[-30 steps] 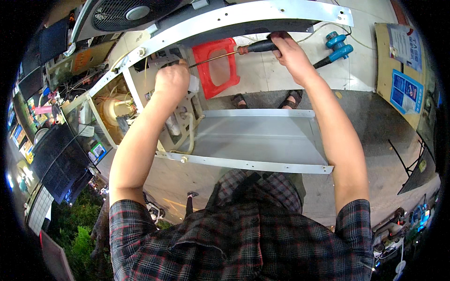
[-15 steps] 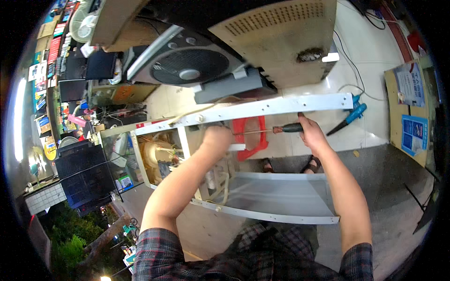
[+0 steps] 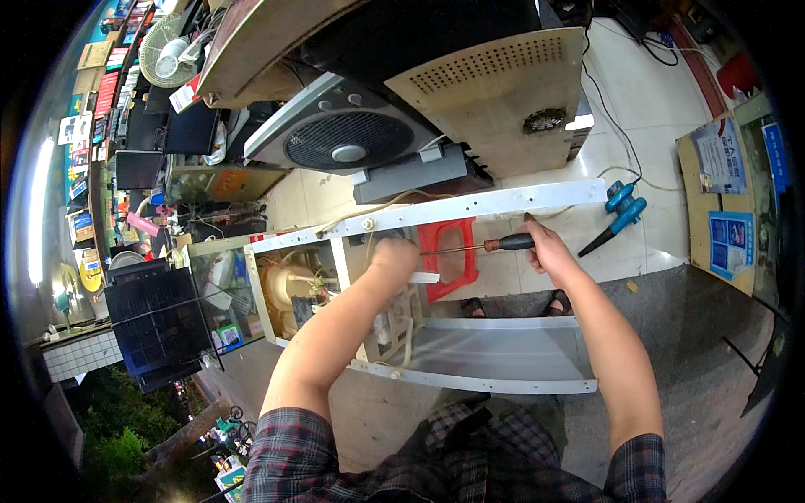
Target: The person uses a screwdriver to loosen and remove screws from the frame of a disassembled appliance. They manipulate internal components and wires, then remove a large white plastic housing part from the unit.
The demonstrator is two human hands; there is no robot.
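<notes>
1. Screwdriver with a black handle and a long thin steel shaft [image 3: 482,246]: the right hand [image 3: 545,251] is closed around the handle and holds the tool nearly level, its tip pointing left toward the left hand [image 3: 394,254].
2. The left hand is curled shut on something small inside the open white metal appliance frame [image 3: 470,205], just beside a white inner bracket [image 3: 419,277]; what it pinches I cannot tell.
3. Behind the shaft stands a red plastic stool [image 3: 449,256]. On the pale tiled floor [image 3: 646,126] lies a blue-handled tool [image 3: 622,211], well apart from the right hand.
4. Risk, as I judge it: the tip sits close to the left fingers, so a slip off the fastener under a hard push could stab them.
5. A second risk: the thin frame rails look sharp-edged, and the left forearm reaches across the lower rail [image 3: 470,379], so a sudden jerk could scrape it.
6. Loose cream cable [image 3: 369,214] draped over the upper rail could snag the shaft.
</notes>
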